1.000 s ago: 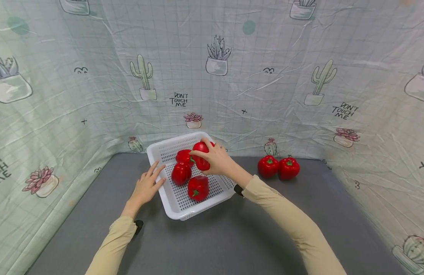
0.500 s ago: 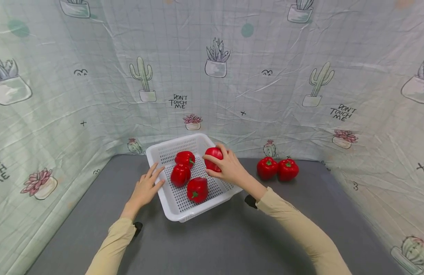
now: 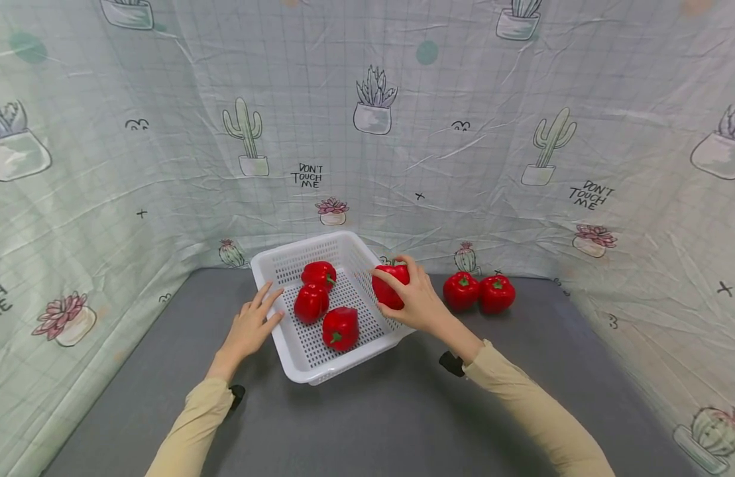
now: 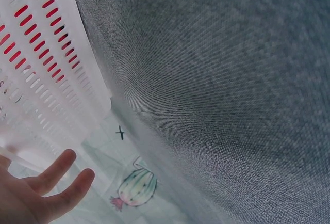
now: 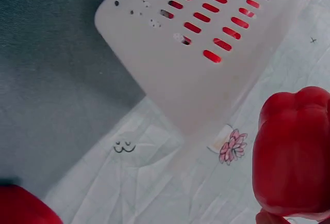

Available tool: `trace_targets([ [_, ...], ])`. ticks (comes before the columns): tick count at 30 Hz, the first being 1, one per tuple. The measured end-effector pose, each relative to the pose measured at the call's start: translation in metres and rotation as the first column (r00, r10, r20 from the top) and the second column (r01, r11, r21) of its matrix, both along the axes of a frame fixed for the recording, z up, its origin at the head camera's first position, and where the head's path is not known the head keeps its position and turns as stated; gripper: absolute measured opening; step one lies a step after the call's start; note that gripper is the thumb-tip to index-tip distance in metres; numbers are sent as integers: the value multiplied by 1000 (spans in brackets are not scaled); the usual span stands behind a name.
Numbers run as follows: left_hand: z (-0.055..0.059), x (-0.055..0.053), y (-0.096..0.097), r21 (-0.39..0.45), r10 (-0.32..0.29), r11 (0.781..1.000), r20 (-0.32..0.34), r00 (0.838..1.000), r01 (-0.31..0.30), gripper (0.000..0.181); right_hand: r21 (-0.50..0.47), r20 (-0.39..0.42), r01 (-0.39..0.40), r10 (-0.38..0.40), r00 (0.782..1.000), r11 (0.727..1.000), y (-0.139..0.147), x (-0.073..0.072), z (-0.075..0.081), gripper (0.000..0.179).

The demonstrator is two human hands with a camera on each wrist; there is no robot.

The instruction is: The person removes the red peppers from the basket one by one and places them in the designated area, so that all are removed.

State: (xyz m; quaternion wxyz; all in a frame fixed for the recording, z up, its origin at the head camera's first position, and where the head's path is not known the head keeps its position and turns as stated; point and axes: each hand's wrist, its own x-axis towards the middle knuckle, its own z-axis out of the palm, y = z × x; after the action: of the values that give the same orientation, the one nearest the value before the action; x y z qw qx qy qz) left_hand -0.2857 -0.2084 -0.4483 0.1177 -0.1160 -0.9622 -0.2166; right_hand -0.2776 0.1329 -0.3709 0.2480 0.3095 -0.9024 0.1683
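My right hand [image 3: 425, 303] grips a red bell pepper [image 3: 388, 289] above the right rim of a white plastic basket [image 3: 301, 368]. In the right wrist view that pepper [image 5: 291, 152] hangs outside the basket wall [image 5: 149, 53]. Three more red peppers lie inside: one at the back [image 3: 318, 273], one in the middle [image 3: 311, 305] and one nearer the front [image 3: 340, 329]. My left hand [image 3: 248, 329] rests its spread fingers on the basket's left rim; the left wrist view shows two fingers [image 4: 62, 172] extended beside the perforated wall.
Two red peppers [image 3: 461, 291] [image 3: 496, 295] stand side by side on the grey table [image 3: 355, 430], right of the basket. Behind and on both sides hangs a pale curtain [image 3: 367, 172] printed with cacti.
My right hand has carried its pepper rightward, from over the inside of the basket to above its right rim. My left hand stays at the left rim.
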Motion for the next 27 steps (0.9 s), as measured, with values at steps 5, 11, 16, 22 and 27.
trace_targets([
  [5,0,0,0,5,2,1000,-1,1000,-2,54,-17,-6,3,-3,1000,1000,12,5,-3,60],
  [11,0,0,0,8,5,1000,6,1000,-5,55,6,-25,28,-28,999,1000,26,11,-8,55],
  [16,0,0,0,6,6,1000,14,1000,-6,56,21,-49,44,-43,998,999,37,15,-10,55],
  [22,1,0,1,4,4,1000,13,1000,-5,56,31,-118,46,-42,992,998,47,18,-11,57],
  [27,1,0,0,6,1,1000,12,1000,-1,55,41,-174,45,-37,984,998,57,21,-14,59],
])
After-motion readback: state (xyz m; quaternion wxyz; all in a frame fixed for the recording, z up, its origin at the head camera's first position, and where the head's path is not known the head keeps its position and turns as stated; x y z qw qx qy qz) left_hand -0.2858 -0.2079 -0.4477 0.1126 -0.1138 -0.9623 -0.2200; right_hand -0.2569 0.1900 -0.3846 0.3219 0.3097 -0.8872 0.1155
